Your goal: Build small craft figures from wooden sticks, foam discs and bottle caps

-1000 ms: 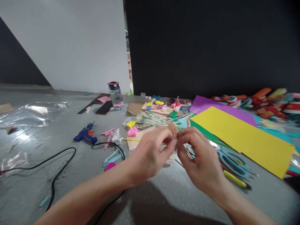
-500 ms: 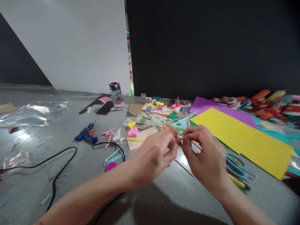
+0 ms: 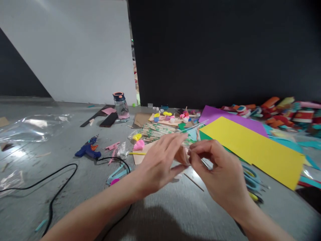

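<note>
My left hand (image 3: 160, 164) curves round a small brown roll of tape (image 3: 182, 156) near the middle of the view, thumb below and fingers above it. The thumb and forefinger of my right hand (image 3: 218, 167) pinch together at the roll's right side; whatever lies between them is too small to make out. Under and behind the hands are a bundle of green-and-white patterned sticks (image 3: 157, 130) and a pale card (image 3: 140, 157). A thin brown stick (image 3: 194, 182) lies on the table below the hands.
At left are a blue glue gun (image 3: 88, 151) with a black cord, and clear plastic (image 3: 37, 127). A bottle (image 3: 121, 107) and black phone (image 3: 108, 119) stand or lie farther back. Yellow sheet (image 3: 255, 147), purple sheet (image 3: 233, 122) and blue-handled scissors (image 3: 251, 179) are at right.
My left fingers have opened from a pinch and now spread round the brown roll. The roll has turned, showing its round edge. The view has shifted slightly.
</note>
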`<action>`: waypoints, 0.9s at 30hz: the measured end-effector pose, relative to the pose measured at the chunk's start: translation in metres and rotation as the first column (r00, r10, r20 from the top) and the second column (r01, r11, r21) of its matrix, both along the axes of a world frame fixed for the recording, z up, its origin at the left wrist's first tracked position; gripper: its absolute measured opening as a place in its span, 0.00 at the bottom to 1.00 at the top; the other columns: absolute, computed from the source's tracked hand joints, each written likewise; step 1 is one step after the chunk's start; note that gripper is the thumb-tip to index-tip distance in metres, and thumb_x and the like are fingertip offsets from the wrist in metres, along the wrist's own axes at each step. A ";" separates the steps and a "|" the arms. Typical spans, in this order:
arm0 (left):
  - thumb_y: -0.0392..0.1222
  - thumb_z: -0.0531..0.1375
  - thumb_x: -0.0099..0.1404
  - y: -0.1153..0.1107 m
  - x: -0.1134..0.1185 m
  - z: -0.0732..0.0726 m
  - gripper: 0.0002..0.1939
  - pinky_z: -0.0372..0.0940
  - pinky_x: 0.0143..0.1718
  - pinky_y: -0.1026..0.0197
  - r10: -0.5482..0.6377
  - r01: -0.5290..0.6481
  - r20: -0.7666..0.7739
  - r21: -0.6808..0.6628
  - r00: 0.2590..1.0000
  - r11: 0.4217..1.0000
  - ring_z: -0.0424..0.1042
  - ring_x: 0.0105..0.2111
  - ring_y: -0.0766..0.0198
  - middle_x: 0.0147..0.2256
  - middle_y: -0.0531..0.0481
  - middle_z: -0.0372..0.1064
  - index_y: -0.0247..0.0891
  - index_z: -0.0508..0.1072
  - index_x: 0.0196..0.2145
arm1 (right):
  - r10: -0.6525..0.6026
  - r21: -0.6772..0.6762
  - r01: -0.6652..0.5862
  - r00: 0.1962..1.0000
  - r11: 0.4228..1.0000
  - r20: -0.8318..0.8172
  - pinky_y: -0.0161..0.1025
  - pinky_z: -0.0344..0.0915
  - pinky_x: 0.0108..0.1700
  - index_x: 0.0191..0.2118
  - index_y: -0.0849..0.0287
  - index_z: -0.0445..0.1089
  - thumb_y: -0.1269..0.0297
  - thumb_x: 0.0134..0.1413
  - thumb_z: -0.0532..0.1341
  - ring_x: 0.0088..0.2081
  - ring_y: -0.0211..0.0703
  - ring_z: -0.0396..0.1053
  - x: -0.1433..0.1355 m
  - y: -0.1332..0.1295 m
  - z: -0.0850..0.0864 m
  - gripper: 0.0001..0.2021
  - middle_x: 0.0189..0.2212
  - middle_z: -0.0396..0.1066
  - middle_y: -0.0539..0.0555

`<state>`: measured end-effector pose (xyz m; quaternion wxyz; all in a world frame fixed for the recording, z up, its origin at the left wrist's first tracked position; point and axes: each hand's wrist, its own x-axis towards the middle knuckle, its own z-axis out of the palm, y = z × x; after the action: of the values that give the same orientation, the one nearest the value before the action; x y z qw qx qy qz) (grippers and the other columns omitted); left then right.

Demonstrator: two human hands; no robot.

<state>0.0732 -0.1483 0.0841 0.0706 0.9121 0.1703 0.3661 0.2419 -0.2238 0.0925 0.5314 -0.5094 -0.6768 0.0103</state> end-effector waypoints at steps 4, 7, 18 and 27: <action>0.36 0.60 0.68 0.002 -0.001 -0.007 0.29 0.67 0.54 0.44 0.037 -0.037 -0.021 -0.006 0.999 0.999 0.68 0.54 0.50 0.54 0.38 0.68 0.35 0.55 0.63 | 0.055 0.037 -0.057 0.996 0.998 0.077 0.37 0.69 0.38 0.38 0.55 0.66 0.78 0.60 0.59 0.38 0.39 0.72 0.001 -0.002 0.003 0.08 0.38 0.72 0.50; 0.35 0.61 0.67 0.000 -0.003 -0.003 0.29 0.67 0.54 0.42 0.051 -0.052 -0.058 -0.024 0.997 0.998 0.67 0.54 0.48 0.54 0.37 0.68 0.34 0.56 0.63 | 0.086 0.047 -0.095 0.980 0.994 0.179 0.40 0.70 0.44 0.40 0.56 0.70 0.76 0.62 0.59 0.45 0.43 0.72 0.004 -0.003 0.007 0.08 0.44 0.72 0.55; 0.33 0.55 0.71 -0.007 -0.002 0.006 0.19 0.69 0.45 0.48 0.101 -0.092 -0.093 0.098 0.991 0.991 0.67 0.46 0.51 0.47 0.38 0.69 0.28 0.60 0.57 | 0.109 -0.104 -0.100 0.990 0.990 0.090 0.48 0.71 0.49 0.43 0.55 0.76 0.71 0.58 0.67 0.46 0.49 0.74 0.004 -0.001 0.003 0.08 0.42 0.78 0.54; 0.34 0.59 0.69 -0.005 -0.005 0.009 0.22 0.67 0.51 0.44 0.044 -0.046 -0.056 -0.022 0.997 0.999 0.67 0.53 0.49 0.52 0.37 0.68 0.34 0.59 0.59 | 0.144 -0.179 -0.164 0.983 0.970 -0.117 0.38 0.72 0.35 0.41 0.55 0.75 0.71 0.56 0.67 0.30 0.40 0.74 0.000 0.002 0.004 0.07 0.34 0.77 0.50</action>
<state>0.0683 -0.1528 0.0926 0.0683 0.9169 0.1970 0.3403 0.2415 -0.2220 0.0965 0.5130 -0.5019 -0.6819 0.1417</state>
